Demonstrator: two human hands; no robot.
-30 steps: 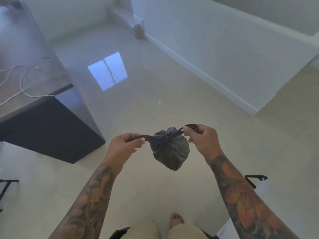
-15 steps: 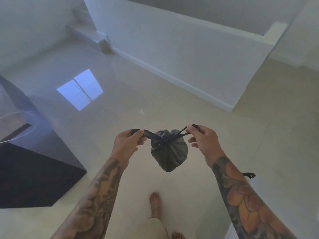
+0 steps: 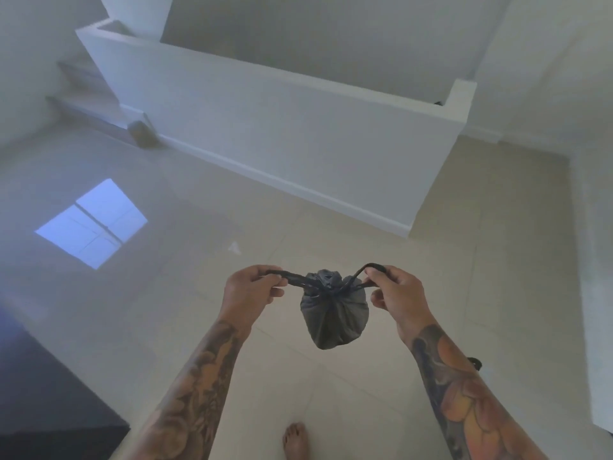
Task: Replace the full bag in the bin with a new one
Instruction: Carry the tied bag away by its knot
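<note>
No legible text, label, brand, number or sign was found in the head view. The dark bag point(image 3: 334, 313) carried no print that could be read. The floor tiles point(image 3: 365, 393) and the low white wall point(image 3: 298, 127) bore no markings. The forearm tattoos showed patterns only, no lettering.

home interior | glossy tiled floor point(image 3: 365, 234) | white half-wall point(image 3: 298, 141) | bare foot point(image 3: 295, 439)

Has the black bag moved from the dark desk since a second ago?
Yes. The black bag has moved right, away from the dark desk, toward the white half wall.
</note>
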